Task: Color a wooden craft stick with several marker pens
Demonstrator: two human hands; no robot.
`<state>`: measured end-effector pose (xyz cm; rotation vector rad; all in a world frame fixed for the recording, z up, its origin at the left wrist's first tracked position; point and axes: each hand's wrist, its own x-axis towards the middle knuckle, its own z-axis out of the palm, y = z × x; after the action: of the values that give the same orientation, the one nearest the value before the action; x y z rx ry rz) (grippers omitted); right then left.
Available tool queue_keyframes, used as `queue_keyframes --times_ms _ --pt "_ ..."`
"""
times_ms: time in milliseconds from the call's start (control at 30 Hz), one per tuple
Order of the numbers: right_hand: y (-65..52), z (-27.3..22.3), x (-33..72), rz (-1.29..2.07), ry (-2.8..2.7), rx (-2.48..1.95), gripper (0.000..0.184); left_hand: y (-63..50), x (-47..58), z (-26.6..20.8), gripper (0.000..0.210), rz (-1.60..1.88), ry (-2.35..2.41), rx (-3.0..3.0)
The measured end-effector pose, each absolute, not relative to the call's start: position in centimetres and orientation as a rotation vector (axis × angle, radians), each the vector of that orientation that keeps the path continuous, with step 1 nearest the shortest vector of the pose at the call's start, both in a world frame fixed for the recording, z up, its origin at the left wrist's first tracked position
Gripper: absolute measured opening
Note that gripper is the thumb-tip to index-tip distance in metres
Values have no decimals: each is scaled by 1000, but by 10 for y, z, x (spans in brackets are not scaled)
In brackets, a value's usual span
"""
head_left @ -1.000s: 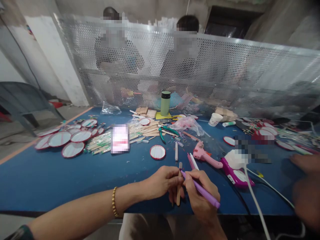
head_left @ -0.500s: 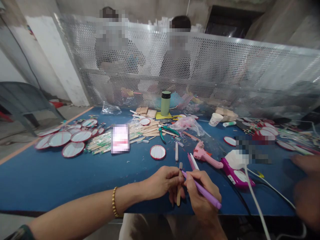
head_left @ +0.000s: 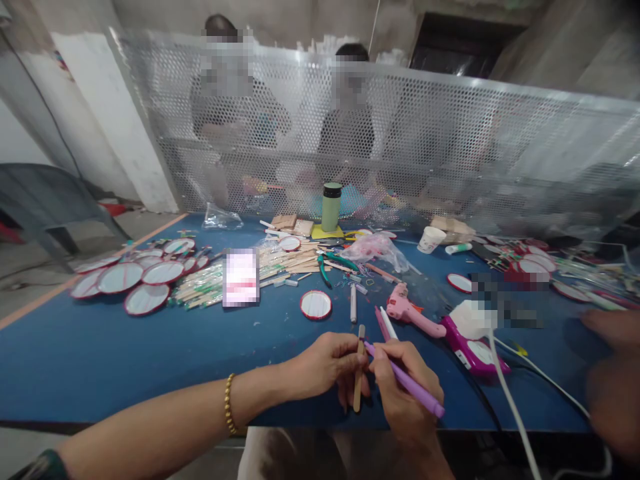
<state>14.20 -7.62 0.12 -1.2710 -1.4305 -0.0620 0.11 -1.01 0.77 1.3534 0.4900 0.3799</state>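
My left hand (head_left: 330,365) pinches a flat wooden craft stick (head_left: 358,387), held upright near the table's front edge. A purple marker (head_left: 411,384) is gripped in my right hand (head_left: 407,380), its tip at the stick's upper part, where a dark purple band shows. Just beyond my right hand lie a pink pen and a white pen (head_left: 387,321). A capped marker (head_left: 353,303) rests farther back. Left of it is a round white disc with a red rim (head_left: 315,305).
A pink glue gun (head_left: 413,312) and a purple box with cables (head_left: 473,350) lie to the right. Red-rimmed discs (head_left: 120,277) and wooden sticks (head_left: 200,287) pile up left. A green bottle (head_left: 331,208) and paper cup (head_left: 431,240) stand behind. Another person's hand (head_left: 613,333) is at far right.
My hands stay almost in place, with the marker tip still at the stick. Behind the perforated screen, a person's head has lowered slightly.
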Motion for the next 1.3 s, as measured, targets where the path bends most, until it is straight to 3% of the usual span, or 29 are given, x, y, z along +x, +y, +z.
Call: queue_keyframes --times_ms 1300 --pt "-76 2 142 -37 -1416 -1252 20 -10 1 11 62 380 486 1331"
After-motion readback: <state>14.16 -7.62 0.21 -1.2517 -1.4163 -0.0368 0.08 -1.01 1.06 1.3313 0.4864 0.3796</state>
